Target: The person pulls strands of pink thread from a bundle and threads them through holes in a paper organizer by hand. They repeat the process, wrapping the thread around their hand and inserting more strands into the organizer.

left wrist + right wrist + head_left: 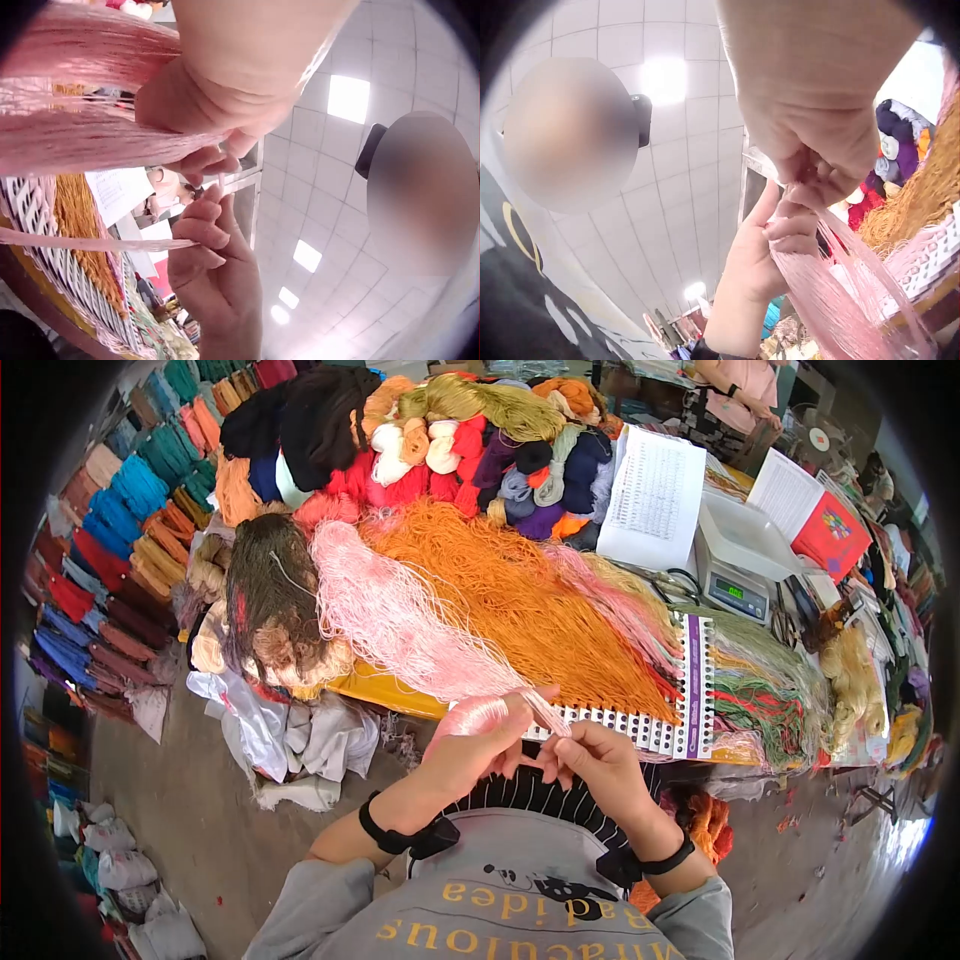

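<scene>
A long pale pink skein of embroidery thread (pixel 410 620) runs from the back of the pile to my hands in the head view. My left hand (pixel 485 735) grips its near end, and a glossy loop hangs over the palm. Close beside it, my right hand (pixel 600 755) pinches a thinner bundle split from the same skein. Thread (pixel 75 142) passes under the left thumb in the left wrist view, while a narrow strand (pixel 97 243) leads into the right fingers. From the right wrist, pink strands (pixel 840 300) spread below both hands, whose fingertips meet.
Orange thread (pixel 500 600) covers a white perforated card (pixel 693 690) at the table edge. Heaped skeins (pixel 480 470) stand behind. To the right are a printed sheet (pixel 652 495), scissors (pixel 672 582) and a digital scale (pixel 735 590). Another person (pixel 742 395) is at the far right.
</scene>
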Demonstrator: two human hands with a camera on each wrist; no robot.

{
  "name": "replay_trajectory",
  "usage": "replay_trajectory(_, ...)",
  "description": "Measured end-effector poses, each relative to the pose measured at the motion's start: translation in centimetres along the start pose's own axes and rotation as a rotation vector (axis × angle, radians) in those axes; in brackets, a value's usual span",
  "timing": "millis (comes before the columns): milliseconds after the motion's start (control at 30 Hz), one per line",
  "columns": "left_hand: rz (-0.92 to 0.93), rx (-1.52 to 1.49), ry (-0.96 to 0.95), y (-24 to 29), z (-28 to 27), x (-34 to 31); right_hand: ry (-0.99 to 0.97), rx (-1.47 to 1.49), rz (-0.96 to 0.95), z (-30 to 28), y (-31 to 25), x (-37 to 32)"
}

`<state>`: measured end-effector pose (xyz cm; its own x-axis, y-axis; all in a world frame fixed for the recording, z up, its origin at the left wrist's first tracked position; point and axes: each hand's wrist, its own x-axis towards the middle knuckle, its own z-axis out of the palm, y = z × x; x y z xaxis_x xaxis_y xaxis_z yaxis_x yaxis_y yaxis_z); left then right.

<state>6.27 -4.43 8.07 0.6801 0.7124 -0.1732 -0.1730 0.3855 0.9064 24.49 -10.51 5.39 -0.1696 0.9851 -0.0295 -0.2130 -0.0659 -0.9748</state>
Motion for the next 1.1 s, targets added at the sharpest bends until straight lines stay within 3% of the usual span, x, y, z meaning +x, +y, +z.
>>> replay_trajectory(200,0.018,-0.139,0.160,-1.5,0.2,1.7,0.075,-0.047,0.098,0.1,0.0,-0.4)
replay_trajectory(1100,-0.043,-0.295,0.086,-1.6,0.4,1.7,0.141,-0.056,0.054,0.6,-0.1,-0.8)
